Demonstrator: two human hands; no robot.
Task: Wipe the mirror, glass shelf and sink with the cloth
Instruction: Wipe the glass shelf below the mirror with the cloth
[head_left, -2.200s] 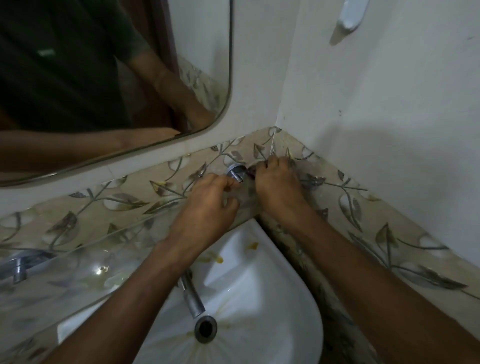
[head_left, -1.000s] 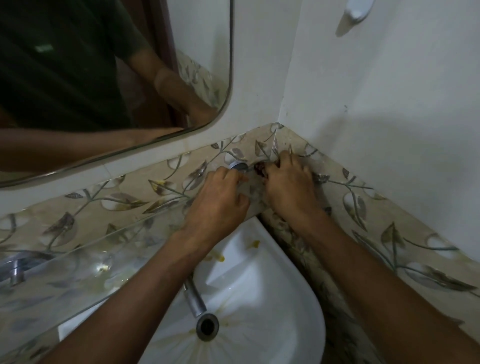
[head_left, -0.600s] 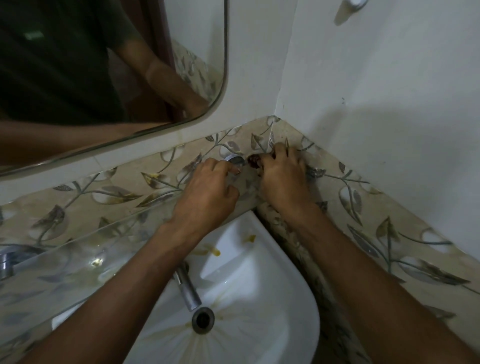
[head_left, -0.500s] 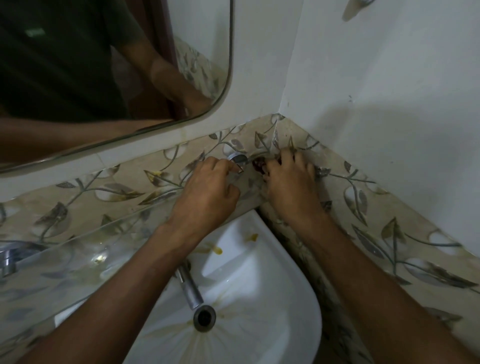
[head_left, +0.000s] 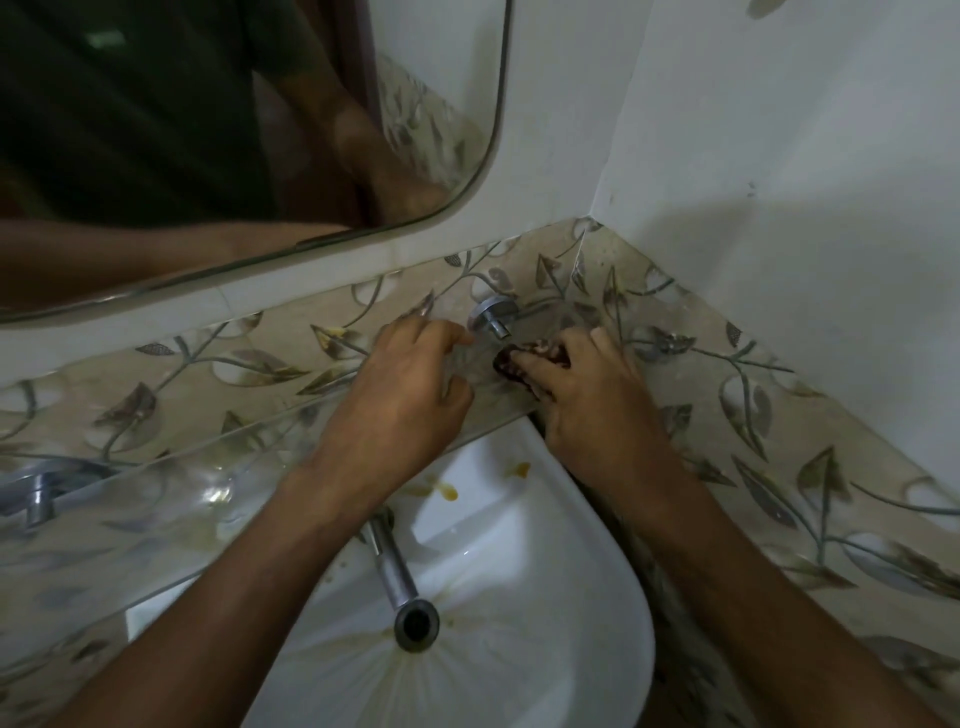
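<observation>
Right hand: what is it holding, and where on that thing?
The right hand presses a dark patterned cloth under its fingers on the glass shelf; most is hidden.

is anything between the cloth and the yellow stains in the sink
Yes. The cloth is pinned under the right hand on the glass shelf, and that shelf overhangs the sink where the stains lie. The left hand also rests on the shelf.

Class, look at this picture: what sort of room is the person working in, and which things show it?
Most likely a small bathroom corner: a white sink with a metal tap, a wall mirror above a glass shelf, and leaf-patterned wall tiles.
</observation>
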